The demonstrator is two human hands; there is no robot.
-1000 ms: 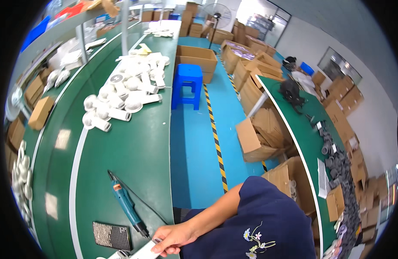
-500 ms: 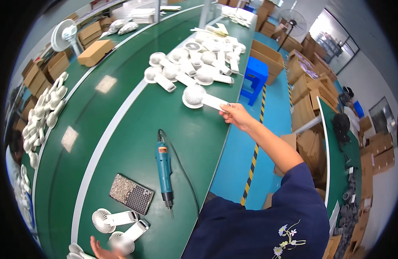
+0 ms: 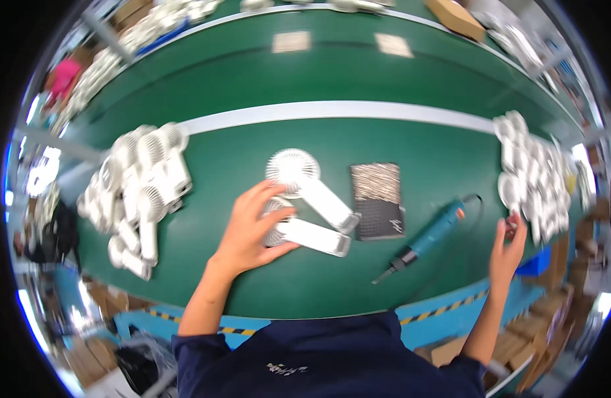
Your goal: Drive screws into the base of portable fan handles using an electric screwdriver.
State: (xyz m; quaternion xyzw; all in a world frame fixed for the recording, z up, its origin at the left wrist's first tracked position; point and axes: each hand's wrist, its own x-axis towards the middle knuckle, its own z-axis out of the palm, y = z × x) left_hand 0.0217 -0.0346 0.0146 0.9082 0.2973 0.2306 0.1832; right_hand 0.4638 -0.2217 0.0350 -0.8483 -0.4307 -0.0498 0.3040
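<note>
My left hand (image 3: 242,229) curls round the head of a white handheld fan (image 3: 315,237), thumb and fingers on either side; its handle points right on the green table. Touching or nearly touching it, a second handheld fan (image 3: 326,202) lies just beyond. At the right, my right hand (image 3: 506,249) is closed at the handle end of another white handheld fan (image 3: 509,190), beside a heap of fans (image 3: 541,182); blur softens the fingertips. Between my hands are a black holed tray (image 3: 378,220) partly covered with small silvery pieces and a teal electric screwdriver (image 3: 430,237), bit toward me.
A second heap of white fans (image 3: 136,179) lies at the left of the table. A white strip (image 3: 338,111) runs across the green surface (image 3: 252,142). Beyond it sit two pale squares (image 3: 291,42) and a cardboard box (image 3: 456,18). The screwdriver's cord trails rightward.
The view has swung left and down to face the table. My left hand, blurred near the two fans before, is now round one. My right hand's fan is now at the right-hand heap's edge.
</note>
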